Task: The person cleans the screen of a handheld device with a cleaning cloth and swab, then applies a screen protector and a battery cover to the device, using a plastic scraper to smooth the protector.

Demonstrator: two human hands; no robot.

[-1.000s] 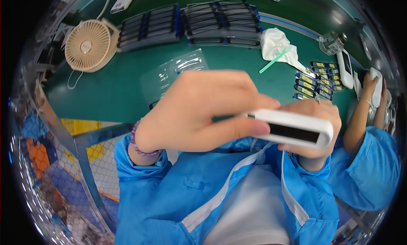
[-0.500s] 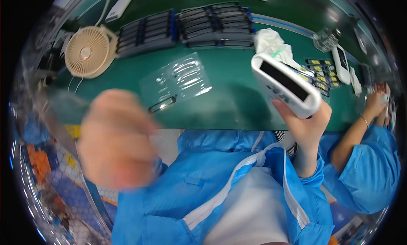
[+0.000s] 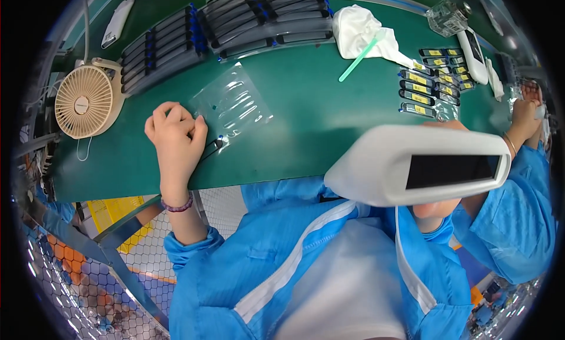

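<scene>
My right hand [image 3: 436, 209] holds up a white handheld device [image 3: 371, 163], large and close in view; its end bears a dark rectangular screen. The device covers most of that hand, with fingers showing above and below it. My left hand [image 3: 179, 137] is over the green table near its front edge, fingers curled in. Whatever it may hold is hidden. Right beside its wrist lies a slim black-framed strip [image 3: 218, 144] with a blue tip, partly covered by the hand. A clear plastic sheet with moulded ridges [image 3: 238, 102] lies just beyond the strip.
Black strips with blue tips stand in stacked trays [image 3: 271, 22] at the back. Around them are a beige fan [image 3: 82, 102], a white cloth [image 3: 356, 31], a green stick [image 3: 359, 59], yellow-labelled black pieces [image 3: 418, 88] and another white device [image 3: 472, 55]. A co-worker's arm [image 3: 521, 125] is at far right.
My left hand has come down and away from me onto the table by the strip. My right hand has brought the white device closer and turned it. The view has shifted somewhat.
</scene>
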